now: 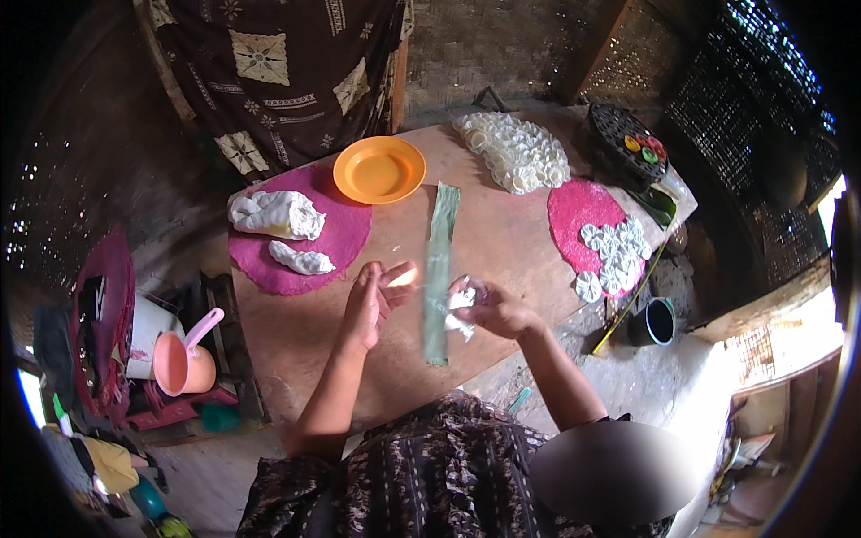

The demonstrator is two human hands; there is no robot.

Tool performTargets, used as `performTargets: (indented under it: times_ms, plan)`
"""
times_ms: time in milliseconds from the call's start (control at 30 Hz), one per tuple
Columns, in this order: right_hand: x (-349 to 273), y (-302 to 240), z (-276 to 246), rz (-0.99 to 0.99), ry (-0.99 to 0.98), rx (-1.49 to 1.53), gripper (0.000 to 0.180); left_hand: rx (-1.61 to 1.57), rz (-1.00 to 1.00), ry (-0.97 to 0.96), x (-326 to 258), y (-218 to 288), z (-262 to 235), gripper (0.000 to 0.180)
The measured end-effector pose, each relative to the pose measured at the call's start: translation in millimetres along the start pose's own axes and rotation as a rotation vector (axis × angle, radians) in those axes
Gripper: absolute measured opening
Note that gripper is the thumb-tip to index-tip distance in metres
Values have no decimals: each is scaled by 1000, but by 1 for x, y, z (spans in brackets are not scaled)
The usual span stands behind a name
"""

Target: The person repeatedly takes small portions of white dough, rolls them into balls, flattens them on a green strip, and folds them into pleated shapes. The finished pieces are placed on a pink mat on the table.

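Note:
A long green leaf strip [439, 255] lies lengthwise on the wooden table, between my two hands. My left hand [375, 300] is just left of it, fingers stretched and apart, with nothing held. On the strip's other side, my right hand [495, 310] is closed around a ragged white lump of dough [462, 316]. A large white dough roll [273, 215] and a smaller dough piece [301, 258] rest on a round magenta mat [296, 285] at the left. Several white rosette-shaped pieces [619, 251] sit on a pinkish-red mat [574, 211] at the right, some past its edge.
An orange plate [381, 188] overlaps the magenta mat. White ring-like pieces [516, 152] are heaped at the back, beside a dark perforated tray [619, 134]. A pink dipper [184, 359] stands left of the table [314, 359]; a black bucket [652, 323] is on the floor at right.

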State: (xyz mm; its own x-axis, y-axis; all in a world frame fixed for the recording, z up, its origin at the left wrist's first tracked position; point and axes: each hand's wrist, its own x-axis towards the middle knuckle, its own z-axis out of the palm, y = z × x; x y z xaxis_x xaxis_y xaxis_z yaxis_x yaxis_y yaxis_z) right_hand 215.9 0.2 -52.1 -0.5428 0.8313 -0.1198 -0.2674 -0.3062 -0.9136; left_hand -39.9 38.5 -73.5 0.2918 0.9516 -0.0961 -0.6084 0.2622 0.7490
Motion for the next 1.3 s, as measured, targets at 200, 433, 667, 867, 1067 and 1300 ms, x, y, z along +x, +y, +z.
performTargets:
  times_ms: [200, 433, 667, 867, 1067, 1300]
  plan:
    - [25, 12, -15, 35, 217, -299, 34, 1286, 103, -426, -75, -51, 8, 42]
    - [38, 76, -25, -67, 407, -1291, 55, 1809, 407, -695, -86, -74, 2, 56]
    - [56, 57, -23, 184, 376, -1640, 67, 1842, 482, -726, -80, -79, -2, 57]
    - [96, 31, -61, 252, 307, -1597, 63, 1774, 469, -766, -72, -82, -5, 55]
    - [140, 14, -100, 283, 386, -1627, 59, 1712, 437, -758, -71, -80, -6, 52]
    - [184, -10, -132, 393, 571, -1624, 57, 1804, 488, -801, -66, -69, 6, 52]
